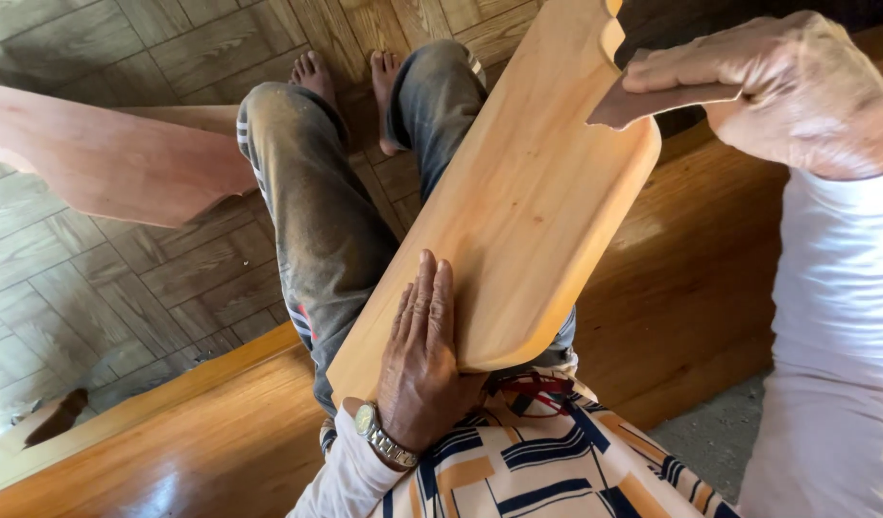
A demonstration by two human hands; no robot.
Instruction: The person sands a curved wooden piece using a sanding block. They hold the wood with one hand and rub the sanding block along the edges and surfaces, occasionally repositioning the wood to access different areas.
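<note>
A long, pale, smooth wooden board with rounded corners and a scalloped far end (518,201) lies slantwise across the person's lap, its near end over the thighs and its far end reaching up toward the top edge of the view. The left hand (420,360) lies flat on the near end of the board, palm down, fingers straight and close together, pressing against the wood without gripping anything; a metal wristwatch (379,434) sits on its wrist above a white sleeve. The right hand (782,91) is at the board's far right edge, fingers curled and closed on a small folded piece of brownish sandpaper (653,101), whose tip touches the board's edge just below the scalloped end.

The person sits on a glossy orange-brown wooden bench (691,288), which runs from the lower left corner up to the right side. The legs wear dusty grey trousers with striped sides (312,206), and the bare feet (350,77) rest on a parquet-patterned floor (106,288). A second, reddish wooden plank with a shaped edge (106,158) stands out from the left, well apart from both hands. A patterned shirt in cream, navy and orange (528,460) fills the bottom edge.
</note>
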